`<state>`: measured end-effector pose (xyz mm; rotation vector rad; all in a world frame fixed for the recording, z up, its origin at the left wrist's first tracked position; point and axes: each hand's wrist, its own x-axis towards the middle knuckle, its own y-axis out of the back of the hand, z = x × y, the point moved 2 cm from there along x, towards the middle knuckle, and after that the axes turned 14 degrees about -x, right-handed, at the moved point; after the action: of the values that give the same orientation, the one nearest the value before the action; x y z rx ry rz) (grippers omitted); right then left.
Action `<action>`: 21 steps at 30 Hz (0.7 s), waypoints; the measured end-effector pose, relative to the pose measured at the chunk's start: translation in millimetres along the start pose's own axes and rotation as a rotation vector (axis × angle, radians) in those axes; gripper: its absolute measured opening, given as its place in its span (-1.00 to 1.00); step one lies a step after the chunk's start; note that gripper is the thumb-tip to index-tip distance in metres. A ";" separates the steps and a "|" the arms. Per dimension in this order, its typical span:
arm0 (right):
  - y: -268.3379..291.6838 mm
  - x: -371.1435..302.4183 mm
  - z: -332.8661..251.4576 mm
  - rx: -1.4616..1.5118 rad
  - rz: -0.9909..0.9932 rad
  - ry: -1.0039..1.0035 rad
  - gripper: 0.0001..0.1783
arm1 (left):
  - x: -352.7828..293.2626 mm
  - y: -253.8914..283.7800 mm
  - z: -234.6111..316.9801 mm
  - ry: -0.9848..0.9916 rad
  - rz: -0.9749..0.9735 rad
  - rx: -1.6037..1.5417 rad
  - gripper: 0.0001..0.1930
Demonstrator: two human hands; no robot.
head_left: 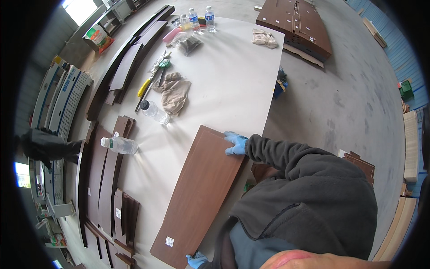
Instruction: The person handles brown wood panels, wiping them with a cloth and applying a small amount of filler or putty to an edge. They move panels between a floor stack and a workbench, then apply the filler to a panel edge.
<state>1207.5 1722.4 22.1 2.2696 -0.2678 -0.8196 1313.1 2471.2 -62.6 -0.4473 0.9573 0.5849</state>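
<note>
A long brown wood-grain panel point(197, 188) with a small white label lies slanting along the table's edge on my side. A double outline at its upper end suggests another board beneath it. My right hand point(235, 143), in a blue glove, grips the panel's upper corner, its fingers over the top face. At the bottom of the picture my left hand point(196, 260), also blue-gloved, holds the panel's lower corner. Its fingers are only partly visible, and the panel's underside is hidden.
The white table point(224, 76) carries water bottles point(154, 112), cloth gloves point(175, 93), a yellow-handled knife point(144, 87) and a bag of small parts point(188, 43). Narrow brown boards point(101, 179) line its far side. More brown panels point(295, 22) are stacked at upper right. Another person point(49, 145) stands at left.
</note>
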 end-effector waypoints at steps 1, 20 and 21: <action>2.1 1.1 -0.4 0.036 0.024 -0.002 -0.06 | -1.4 0.3 -1.0 0.037 -0.024 0.008 -0.42; 208.3 11.3 189.2 0.373 0.245 -0.024 -0.40 | -286.8 -238.4 -145.0 -0.409 -0.781 -0.134 -0.43; 231.8 13.1 217.1 0.378 0.271 -0.003 -0.39 | -303.0 -255.8 -171.8 -0.394 -0.781 -0.112 -0.45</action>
<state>1091.0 1428.2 52.1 2.5010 -0.7702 -0.6726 1235.5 2094.9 135.3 -0.7238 0.3199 0.0039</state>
